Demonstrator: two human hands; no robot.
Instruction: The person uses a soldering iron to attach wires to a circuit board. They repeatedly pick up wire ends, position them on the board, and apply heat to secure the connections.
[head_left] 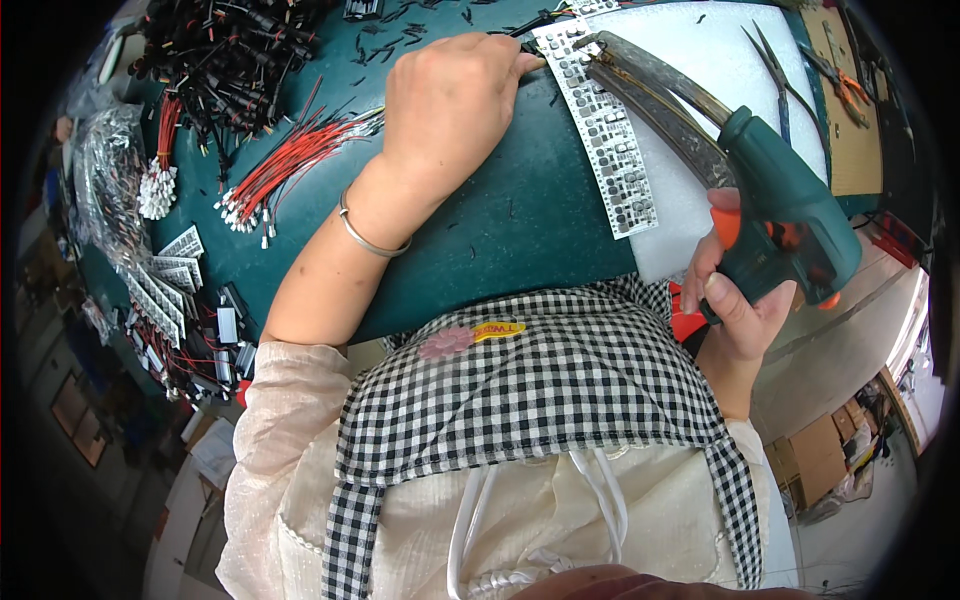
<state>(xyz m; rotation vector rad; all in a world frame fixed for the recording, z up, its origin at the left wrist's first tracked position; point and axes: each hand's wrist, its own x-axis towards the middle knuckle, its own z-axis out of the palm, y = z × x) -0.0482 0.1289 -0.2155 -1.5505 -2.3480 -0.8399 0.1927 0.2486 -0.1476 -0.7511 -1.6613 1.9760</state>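
My left hand (450, 95) is closed in a pinch at the upper left edge of a white circuit board strip (615, 165), with a short black wire (530, 28) at its fingertips; the exact grip is partly hidden by the hand. Wrapped in my right hand (735, 305) is the handle of a green soldering gun (790, 200) with an orange trigger. Its two long, stained metal arms reach up and left, and the tip (590, 42) is over the top part of the board, close to my left fingertips. The strip carries rows of small components and lies partly on a white foam sheet (690, 235).
Red wires with white connectors (300, 160) lie left of my left arm, below a large pile of black leads (230, 60). Further left are a clear plastic bag (110, 180) and small board panels (170, 280). Tweezers (775, 80) and orange-handled pliers (848, 95) lie at the far right.
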